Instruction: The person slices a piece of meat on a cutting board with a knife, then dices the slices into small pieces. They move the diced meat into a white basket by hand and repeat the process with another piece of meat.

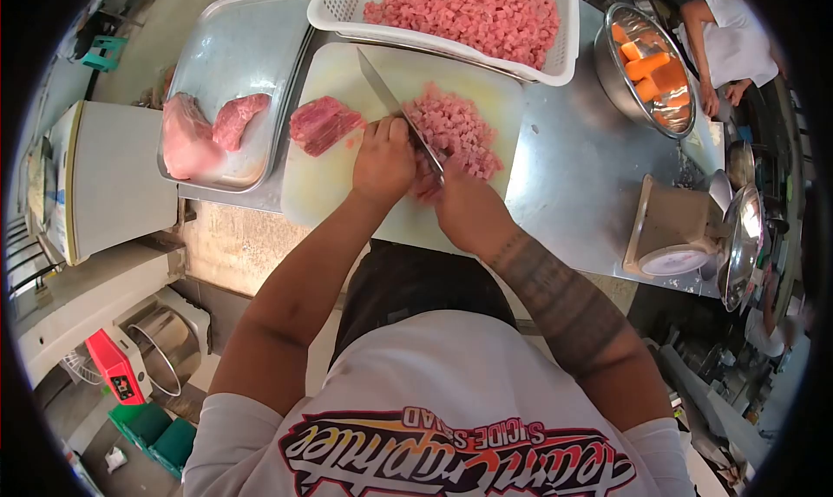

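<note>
On the white cutting board (pixel 325 185), my right hand (pixel 473 209) grips the handle of a knife (pixel 380 86), its blade slanting up and left. My left hand (pixel 384 160) lies beside the blade with its fingers bent down; a bit of meat shows between the two hands, but what the fingers press on is hidden. A heap of diced pink meat (pixel 455 133) lies right of the blade. Left of my left hand sits a larger piece of red meat (pixel 321 126), with small scraps near it.
A metal tray (pixel 247 50) with two meat pieces stands left. Beyond the board is a white basket (pixel 334 9) of diced meat. Right are a steel bowl (pixel 612 56) with orange pieces and a scale (pixel 659 224). Another person (pixel 737 42) stands at the upper right.
</note>
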A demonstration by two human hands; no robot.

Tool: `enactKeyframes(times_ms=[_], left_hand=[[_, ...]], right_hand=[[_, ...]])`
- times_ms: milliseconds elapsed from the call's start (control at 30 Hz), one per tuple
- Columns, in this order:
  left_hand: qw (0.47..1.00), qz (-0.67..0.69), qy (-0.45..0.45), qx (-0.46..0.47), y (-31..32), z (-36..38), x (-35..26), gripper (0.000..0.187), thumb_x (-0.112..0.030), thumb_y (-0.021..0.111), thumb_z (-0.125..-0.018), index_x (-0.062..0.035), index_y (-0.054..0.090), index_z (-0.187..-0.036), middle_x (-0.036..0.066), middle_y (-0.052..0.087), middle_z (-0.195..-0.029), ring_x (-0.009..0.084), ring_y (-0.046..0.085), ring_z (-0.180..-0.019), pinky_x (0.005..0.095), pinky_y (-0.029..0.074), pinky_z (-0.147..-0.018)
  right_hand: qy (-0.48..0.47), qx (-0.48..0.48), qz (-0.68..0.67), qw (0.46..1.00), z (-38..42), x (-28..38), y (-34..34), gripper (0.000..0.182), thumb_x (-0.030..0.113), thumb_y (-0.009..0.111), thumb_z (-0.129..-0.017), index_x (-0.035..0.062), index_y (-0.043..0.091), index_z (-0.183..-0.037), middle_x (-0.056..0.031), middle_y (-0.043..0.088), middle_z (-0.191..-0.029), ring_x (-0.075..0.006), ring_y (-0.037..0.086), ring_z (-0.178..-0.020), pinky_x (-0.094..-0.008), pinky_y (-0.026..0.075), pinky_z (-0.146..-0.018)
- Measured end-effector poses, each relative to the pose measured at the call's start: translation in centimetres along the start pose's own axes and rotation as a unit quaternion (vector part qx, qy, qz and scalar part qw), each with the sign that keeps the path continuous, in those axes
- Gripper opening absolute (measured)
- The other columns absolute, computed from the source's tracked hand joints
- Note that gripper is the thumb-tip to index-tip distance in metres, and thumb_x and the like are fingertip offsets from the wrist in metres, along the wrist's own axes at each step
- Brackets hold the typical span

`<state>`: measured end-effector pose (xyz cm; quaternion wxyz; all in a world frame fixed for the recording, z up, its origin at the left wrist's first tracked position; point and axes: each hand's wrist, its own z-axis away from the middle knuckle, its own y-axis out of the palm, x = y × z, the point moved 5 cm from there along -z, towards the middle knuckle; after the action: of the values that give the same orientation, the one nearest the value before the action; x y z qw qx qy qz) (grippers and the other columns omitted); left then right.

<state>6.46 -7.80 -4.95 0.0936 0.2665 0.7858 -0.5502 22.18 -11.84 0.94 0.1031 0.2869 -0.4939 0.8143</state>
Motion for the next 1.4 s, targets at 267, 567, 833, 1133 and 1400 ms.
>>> enactKeyframes(times_ms=[267,567,833,1133,1400], left_hand=[[0.998,-0.012,-0.040,0.037,-0.4,0.1,0.2,0.022,-0.011,0.062,-0.093,-0.0003,0.058,-0.112,0.020,0.062,-0.115,0.0424,0.057,-0.112,0.0508,0.047,-0.102],[0.997,0.041,-0.044,0.040,-1.3,-0.4,0.6,0.021,-0.008,0.058,-0.095,0.0004,0.059,-0.113,0.022,0.062,-0.113,0.0439,0.059,-0.109,0.0529,0.048,-0.100],[0.996,-0.005,-0.044,0.081,-0.7,0.2,1.2,0.025,-0.008,0.060,-0.095,-0.0009,0.057,-0.118,0.021,0.062,-0.119,0.0439,0.058,-0.115,0.0514,0.048,-0.103],[0.996,0.000,-0.055,0.064,-0.9,0.2,0.5,0.038,-0.017,0.075,-0.087,-0.0006,0.056,-0.116,0.020,0.062,-0.115,0.0440,0.058,-0.112,0.0505,0.048,-0.101],[0.993,-0.043,-0.065,0.092,0.3,0.2,1.6,0.028,-0.015,0.067,-0.092,-0.0018,0.056,-0.114,0.019,0.061,-0.119,0.0419,0.056,-0.114,0.0492,0.046,-0.105]], right_hand=[[0.024,0.046,0.055,0.997,5.9,0.9,-3.1,0.036,0.011,0.059,-0.095,-0.0067,0.051,-0.125,-0.0297,0.072,-0.094,-0.0477,0.073,-0.088,-0.0570,0.058,-0.079],[0.030,-0.032,0.069,0.997,7.4,-1.0,-1.5,0.027,0.010,0.059,-0.095,-0.0040,0.053,-0.118,-0.0266,0.071,-0.085,-0.0458,0.072,-0.080,-0.0568,0.058,-0.072],[0.083,0.050,0.062,0.993,12.7,1.7,-5.0,0.028,0.009,0.060,-0.096,-0.0054,0.052,-0.118,-0.0258,0.071,-0.084,-0.0461,0.072,-0.080,-0.0566,0.058,-0.072],[0.067,0.058,0.036,0.995,6.4,1.3,-1.7,0.045,0.009,0.058,-0.095,-0.0097,0.049,-0.134,-0.0268,0.072,-0.088,-0.0465,0.072,-0.089,-0.0572,0.056,-0.077],[0.017,-0.029,0.040,0.999,-1.6,2.1,0.7,0.045,0.009,0.057,-0.095,-0.0090,0.048,-0.135,-0.0263,0.073,-0.089,-0.0484,0.073,-0.092,-0.0585,0.058,-0.081]])
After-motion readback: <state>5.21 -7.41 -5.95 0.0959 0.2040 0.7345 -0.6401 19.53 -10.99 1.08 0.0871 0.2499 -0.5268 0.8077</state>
